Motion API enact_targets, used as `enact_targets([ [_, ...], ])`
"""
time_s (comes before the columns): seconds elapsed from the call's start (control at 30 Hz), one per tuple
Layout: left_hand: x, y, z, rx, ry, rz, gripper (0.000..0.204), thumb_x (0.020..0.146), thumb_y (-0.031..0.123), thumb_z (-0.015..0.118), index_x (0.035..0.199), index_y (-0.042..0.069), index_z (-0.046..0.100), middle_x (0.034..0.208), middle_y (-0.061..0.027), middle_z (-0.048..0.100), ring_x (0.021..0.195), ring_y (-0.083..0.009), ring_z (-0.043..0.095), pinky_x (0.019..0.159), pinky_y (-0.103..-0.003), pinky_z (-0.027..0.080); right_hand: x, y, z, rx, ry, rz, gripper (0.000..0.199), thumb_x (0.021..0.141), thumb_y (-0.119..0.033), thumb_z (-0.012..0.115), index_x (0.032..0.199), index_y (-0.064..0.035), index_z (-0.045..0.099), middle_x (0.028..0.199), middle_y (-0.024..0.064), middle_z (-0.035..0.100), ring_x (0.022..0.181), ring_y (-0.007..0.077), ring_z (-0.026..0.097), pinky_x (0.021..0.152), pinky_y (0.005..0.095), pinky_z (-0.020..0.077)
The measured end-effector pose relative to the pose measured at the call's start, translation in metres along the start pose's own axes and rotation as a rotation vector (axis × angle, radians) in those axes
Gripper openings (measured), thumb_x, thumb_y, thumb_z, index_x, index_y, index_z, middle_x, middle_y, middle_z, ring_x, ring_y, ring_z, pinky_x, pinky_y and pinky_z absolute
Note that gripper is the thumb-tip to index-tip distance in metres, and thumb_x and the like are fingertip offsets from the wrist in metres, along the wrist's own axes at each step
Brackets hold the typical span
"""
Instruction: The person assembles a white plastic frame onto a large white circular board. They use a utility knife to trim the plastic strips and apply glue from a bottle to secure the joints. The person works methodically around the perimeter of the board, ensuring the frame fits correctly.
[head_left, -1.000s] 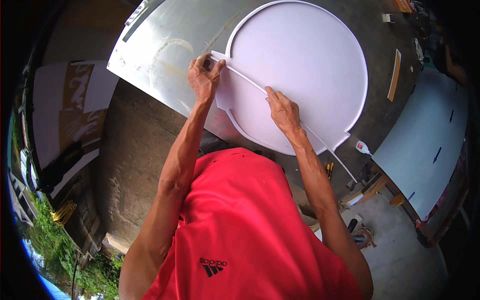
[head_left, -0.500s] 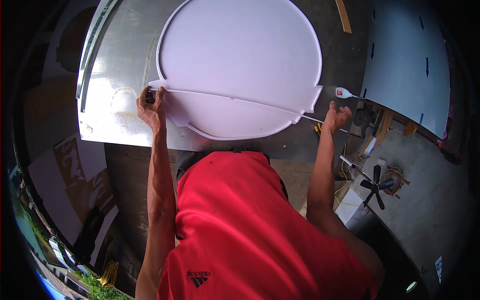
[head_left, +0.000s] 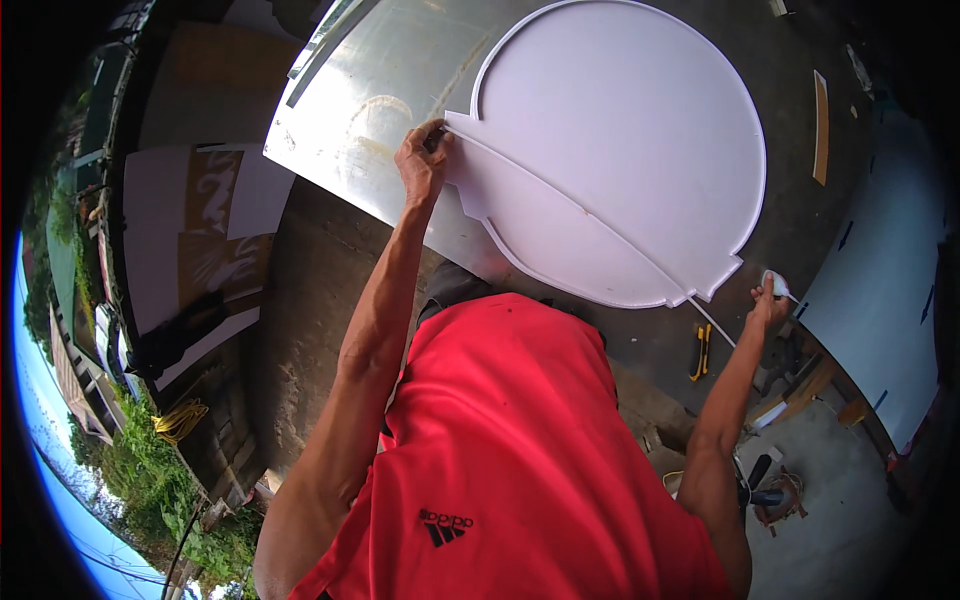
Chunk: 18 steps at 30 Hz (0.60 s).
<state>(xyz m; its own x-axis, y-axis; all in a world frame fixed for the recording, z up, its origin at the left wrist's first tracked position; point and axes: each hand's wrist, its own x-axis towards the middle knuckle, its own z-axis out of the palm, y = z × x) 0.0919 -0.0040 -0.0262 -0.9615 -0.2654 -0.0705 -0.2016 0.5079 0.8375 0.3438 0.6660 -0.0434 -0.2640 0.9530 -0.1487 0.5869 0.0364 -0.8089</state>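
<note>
A large round white panel (head_left: pixel 620 150) with a raised rim and notched shoulders lies on the metal-topped table. Across its lower part runs a thin white strip (head_left: pixel 588 212), whose far right end sticks out past the panel's edge. My left hand (head_left: pixel 422 165) pinches the strip's left end at the panel's left notch, with fingertips closed. My right hand (head_left: pixel 768 308), beyond the panel's right side, has its fingers closed around a small white bottle (head_left: pixel 775 283) with a thin nozzle. A yellow and black utility knife (head_left: pixel 700 352) lies near the strip's loose end.
The shiny metal sheet (head_left: pixel 330 140) covers the table's left part. To the right stands a pale blue panel (head_left: pixel 880 290) with dark arrow marks. A brown strip (head_left: pixel 821 128) lies at the back right. A fan (head_left: pixel 770 495) stands low on the floor at right.
My right hand has moved onto the white bottle and taken hold of it. My left hand stays on the strip's left end. The whole view has turned and shifted.
</note>
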Motion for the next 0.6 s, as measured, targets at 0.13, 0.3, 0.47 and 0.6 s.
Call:
enact_targets([
  [0.13,0.007,0.006,-0.004,0.060,-0.054,-0.021,0.031,0.087,0.011,0.082,0.117,0.004,0.079,0.100,-0.0123,0.078,0.088,-0.0196,0.075,0.086,-0.032,0.059,0.026,-0.009,0.008,-0.081,-0.039,-0.031,0.046,0.086,-0.018,0.090,0.122,0.0007,0.068,0.095,0.0109,0.073,0.069,0.0149,0.068,0.054,0.0260,0.0625],
  [0.3,0.012,0.011,-0.006,0.072,-0.073,0.039,0.029,0.087,0.010,0.082,0.115,0.003,0.079,0.094,-0.0124,0.078,0.085,-0.0196,0.074,0.083,-0.032,0.059,0.048,-0.023,0.027,-0.039,-0.085,-0.065,0.044,0.087,-0.015,0.089,0.120,0.0027,0.066,0.099,0.0123,0.072,0.074,0.0166,0.070,0.056,0.0262,0.0635],
  [0.47,0.016,0.012,-0.002,0.026,-0.102,0.090,0.029,0.085,0.007,0.082,0.113,0.006,0.080,0.092,-0.0114,0.075,0.081,-0.0207,0.072,0.078,-0.034,0.057,0.049,-0.006,0.014,0.020,-0.016,-0.055,0.035,0.087,-0.005,0.086,0.113,0.0026,0.064,0.103,0.0155,0.073,0.084,0.0194,0.072,0.062,0.0282,0.0644],
  [0.6,0.021,-0.002,-0.005,0.057,-0.114,0.192,0.030,0.083,0.006,0.083,0.113,0.009,0.081,0.092,-0.0109,0.072,0.081,-0.0218,0.071,0.078,-0.034,0.057,-0.003,-0.009,0.015,-0.414,0.155,-0.305,0.025,0.094,-0.014,0.079,0.109,0.0017,0.066,0.109,0.0158,0.073,0.086,0.0247,0.074,0.071,0.0349,0.0615],
])
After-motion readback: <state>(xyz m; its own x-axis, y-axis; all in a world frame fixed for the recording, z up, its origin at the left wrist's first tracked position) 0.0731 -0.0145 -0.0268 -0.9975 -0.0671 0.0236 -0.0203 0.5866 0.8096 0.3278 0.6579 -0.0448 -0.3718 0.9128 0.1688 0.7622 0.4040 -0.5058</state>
